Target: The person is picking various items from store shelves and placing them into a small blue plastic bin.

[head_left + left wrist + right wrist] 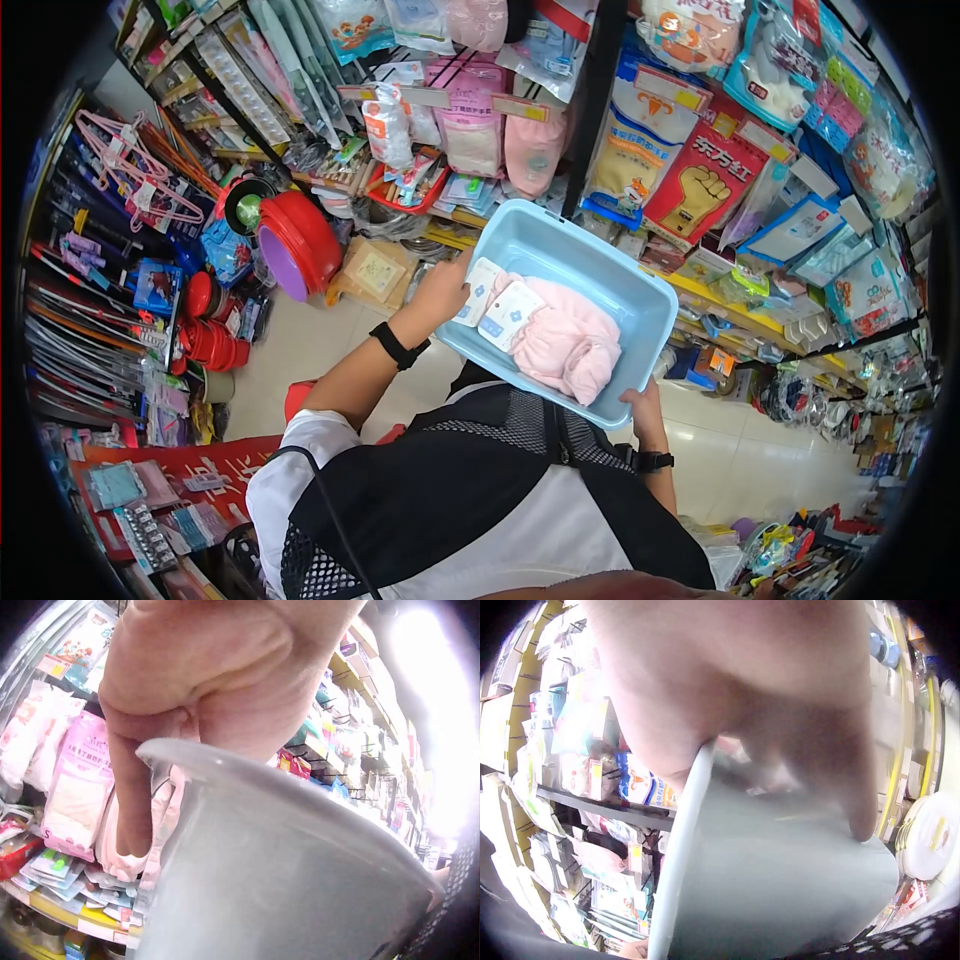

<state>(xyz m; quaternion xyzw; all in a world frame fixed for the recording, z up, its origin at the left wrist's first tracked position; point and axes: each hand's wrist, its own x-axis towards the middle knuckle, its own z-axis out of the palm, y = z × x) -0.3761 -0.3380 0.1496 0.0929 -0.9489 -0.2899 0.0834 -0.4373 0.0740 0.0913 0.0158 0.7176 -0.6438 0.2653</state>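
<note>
A light blue plastic basin, roughly rectangular, is held tilted in front of the person's body. Inside lie soft pink cloth items with white printed cards on them. The left hand grips the basin's left end at the rim. At the near right corner, the right hand holds the rim with the thumb on top. Up close in the left wrist view, the left hand wraps the basin's edge. The right wrist view shows the right hand over the rim, its fingers along the wall.
Shelves with hanging packages, among them a red glove packet, stand just beyond the basin. Red basins and pink hangers are on the left. Tiled floor shows below. More goods line the lower left and right.
</note>
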